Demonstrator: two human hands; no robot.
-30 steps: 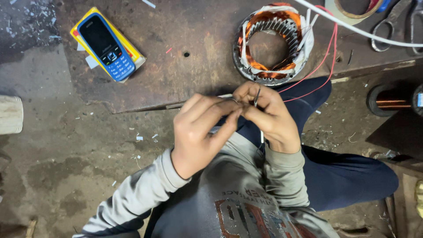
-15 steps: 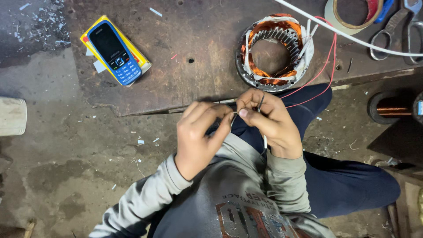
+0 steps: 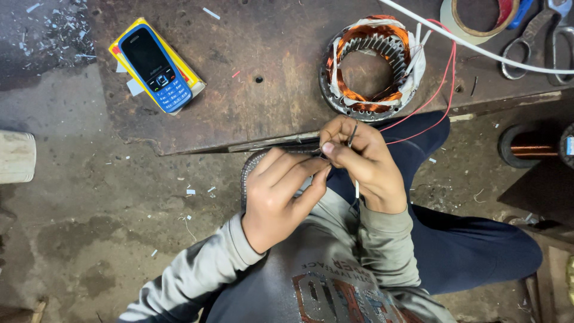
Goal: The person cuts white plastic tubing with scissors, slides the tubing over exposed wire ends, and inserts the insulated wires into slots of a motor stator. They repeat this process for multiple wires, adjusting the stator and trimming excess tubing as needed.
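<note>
- Left hand [image 3: 281,200] and right hand [image 3: 362,161] meet at centre frame, just below the bench [image 3: 269,90] edge, over the lap; held close to the body, likely for fine control.
- Right hand closed round a thin wire [image 3: 354,133], thumb and fingers pinching it upright; a pale end pokes out below the palm.
- Left hand's fingertips are bunched and pressed in at the same spot, seemingly gripping the wire's end (exact contact hidden by the fingers).
- Red leads [image 3: 445,90] run from the hands up to the stator [image 3: 372,69] at upper centre right, so the work stays tethered to it.
- Stator lies flat on the bench, copper windings and white slot paper showing, near enough for the leads to reach.
- Phone [image 3: 156,69] rests on a yellow box [image 3: 188,75], upper left, well apart from the work.
- Tape roll [image 3: 478,18] and scissors [image 3: 538,36] sit at upper right, within reach.
- Copper spool [image 3: 532,146] at right edge, on the floor.
</note>
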